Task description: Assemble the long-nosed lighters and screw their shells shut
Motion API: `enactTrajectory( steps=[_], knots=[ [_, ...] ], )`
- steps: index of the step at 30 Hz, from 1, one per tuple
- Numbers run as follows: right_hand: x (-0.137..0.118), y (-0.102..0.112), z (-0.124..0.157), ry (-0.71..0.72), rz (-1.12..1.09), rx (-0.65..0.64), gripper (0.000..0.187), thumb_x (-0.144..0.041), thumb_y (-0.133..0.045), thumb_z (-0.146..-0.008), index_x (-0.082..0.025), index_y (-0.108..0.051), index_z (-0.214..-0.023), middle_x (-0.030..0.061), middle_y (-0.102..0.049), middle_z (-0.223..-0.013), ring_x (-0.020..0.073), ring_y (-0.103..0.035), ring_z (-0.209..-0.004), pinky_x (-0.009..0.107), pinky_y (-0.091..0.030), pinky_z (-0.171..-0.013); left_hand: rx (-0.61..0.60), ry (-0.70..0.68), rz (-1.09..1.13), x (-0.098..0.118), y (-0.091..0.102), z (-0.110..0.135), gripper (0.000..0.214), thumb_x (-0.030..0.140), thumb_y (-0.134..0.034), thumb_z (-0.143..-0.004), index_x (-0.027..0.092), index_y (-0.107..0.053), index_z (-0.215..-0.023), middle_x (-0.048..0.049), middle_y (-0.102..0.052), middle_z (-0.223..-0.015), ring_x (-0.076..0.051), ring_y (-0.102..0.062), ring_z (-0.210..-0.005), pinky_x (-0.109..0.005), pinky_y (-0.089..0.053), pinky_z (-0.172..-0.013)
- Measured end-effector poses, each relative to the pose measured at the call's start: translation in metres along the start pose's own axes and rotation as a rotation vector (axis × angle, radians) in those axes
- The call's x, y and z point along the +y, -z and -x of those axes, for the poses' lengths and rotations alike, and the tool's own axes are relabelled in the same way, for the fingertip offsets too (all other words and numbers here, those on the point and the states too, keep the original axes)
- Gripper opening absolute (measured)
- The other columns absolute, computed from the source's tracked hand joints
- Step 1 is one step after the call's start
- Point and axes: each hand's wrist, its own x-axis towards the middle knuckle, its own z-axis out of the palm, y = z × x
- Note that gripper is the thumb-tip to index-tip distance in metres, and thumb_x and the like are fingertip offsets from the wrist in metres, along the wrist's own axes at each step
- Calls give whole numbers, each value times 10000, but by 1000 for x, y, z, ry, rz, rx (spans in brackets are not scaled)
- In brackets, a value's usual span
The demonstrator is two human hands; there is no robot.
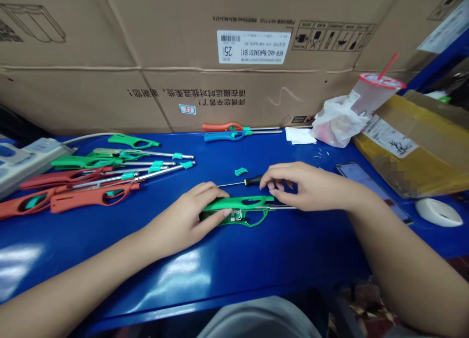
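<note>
A green gas lighter (234,203) with a long metal tube lies across the blue table, its casing split so that white inner parts show. My left hand (196,216) is closed around its rear end, thumb in front and fingers behind. My right hand (293,184) is curled loosely over the tube side, thumb and forefinger apart, the thumb at the tip of the green casing. Just beyond the lighter lies a screwdriver (252,181) with a black handle; the handle's end meets my right fingertips. A small teal piece (241,172) rests behind the screwdriver.
Several green and red lighters (95,194) lie at left beside a power strip (31,162). An orange lighter (220,127) and a blue lighter (223,136) lie by the cardboard box (168,98). Rightward are a bagged cup (375,94), phone (366,181), yellow parcel (428,157) and white mouse (438,212).
</note>
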Motion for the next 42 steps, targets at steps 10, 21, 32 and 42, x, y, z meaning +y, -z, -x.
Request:
enactTrajectory(
  steps=[10,21,32,42],
  knots=[
    [3,-33,-15,167,265,134,206,-328,-571,-1058,-174,-705,-1086,76,-729,-1054,218,-686,-956,320,-478,-809,180,98,125,-18,-2,-5,327,485,-689,-985,223,-763,-1165,-16,-807,-1111,-199,-754,-994,-278,-582,-903],
    [6,-32,-15,106,313,146,197,-307,-584,-1036,-189,-731,-981,31,-741,-911,167,-649,-774,285,-379,-670,208,67,117,-28,-5,-6,295,387,-580,-1046,220,-780,-1185,-33,-817,-1173,-208,-765,-1062,-317,-587,-992],
    [-6,-25,-10,162,269,98,237,-427,-700,-977,-205,-642,-1035,-2,-678,-949,141,-581,-754,275,-360,-647,132,-182,-95,-18,3,-3,292,334,-627,-1033,198,-727,-1272,-85,-755,-1238,-228,-667,-1127,-371,-542,-1013],
    [-9,-27,-10,64,256,14,163,-277,-595,-1026,-216,-667,-1159,37,-743,-1111,184,-675,-883,298,-411,-720,12,-106,-216,-11,14,-1,317,359,-526,-1052,183,-635,-1291,-107,-714,-1262,-269,-643,-1163,-419,-535,-1020]
  ],
)
